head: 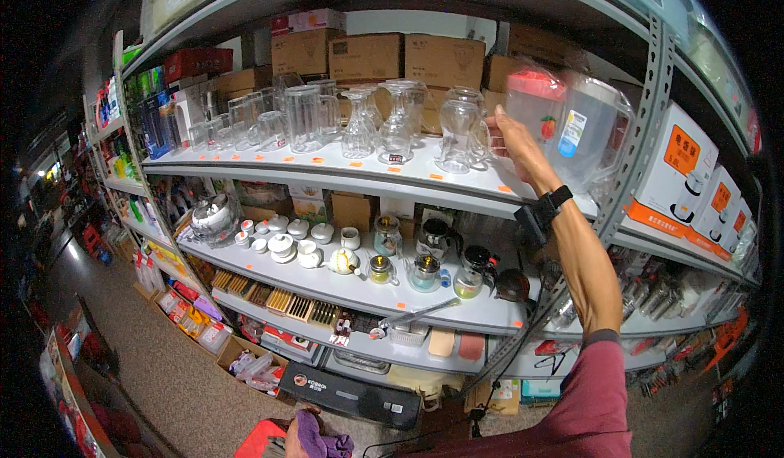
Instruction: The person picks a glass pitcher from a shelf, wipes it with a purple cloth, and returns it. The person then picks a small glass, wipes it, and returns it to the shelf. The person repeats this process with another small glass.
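Observation:
My right hand reaches to the upper grey metal shelf, its fingers beside the handled glass mugs behind a curved clear glass. Whether the fingers grip a mug cannot be made out. Just right of the hand stand a plastic pitcher with a red lid and a larger clear pitcher in plastic wrap. Low at the bottom edge, my left hand holds a bunched purple cloth, above something red. Stemmed glasses and a tall glass mug line the shelf to the left.
The shelf below bears white teaware, glass teapots and a dark teapot. Cardboard boxes stand behind the glasses. A perforated metal upright is right of the pitchers. A long black box lies low in front.

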Available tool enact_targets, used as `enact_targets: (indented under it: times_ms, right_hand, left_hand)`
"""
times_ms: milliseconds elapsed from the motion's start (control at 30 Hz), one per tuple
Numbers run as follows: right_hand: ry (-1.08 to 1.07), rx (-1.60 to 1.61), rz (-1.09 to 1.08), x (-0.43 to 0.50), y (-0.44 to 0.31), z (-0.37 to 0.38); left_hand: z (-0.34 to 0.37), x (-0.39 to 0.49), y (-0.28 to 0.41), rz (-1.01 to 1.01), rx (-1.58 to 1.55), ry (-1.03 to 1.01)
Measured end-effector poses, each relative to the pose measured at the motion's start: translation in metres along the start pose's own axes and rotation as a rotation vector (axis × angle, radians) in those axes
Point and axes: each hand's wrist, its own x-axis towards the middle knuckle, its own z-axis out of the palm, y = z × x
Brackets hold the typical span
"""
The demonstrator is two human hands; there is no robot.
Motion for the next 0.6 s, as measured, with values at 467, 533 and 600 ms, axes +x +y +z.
enact_targets:
  times_ms: [467,533,600]
  right_hand:
    - [-0.016,0.032,-0.023,0.016,0.004,0.012]
    - [-0.017,0.048,-0.047,0.017,0.004,0.010]
    - [-0.049,0.076,-0.031,0.016,0.005,0.007]
  left_hand:
    - [0.014,-0.001,-0.012,-0.205,-0.743,-0.005]
    - [0.013,-0.001,-0.014,-0.280,-0.791,-0.023]
    - [0.013,-0.001,-0.015,-0.108,-0.476,0.005]
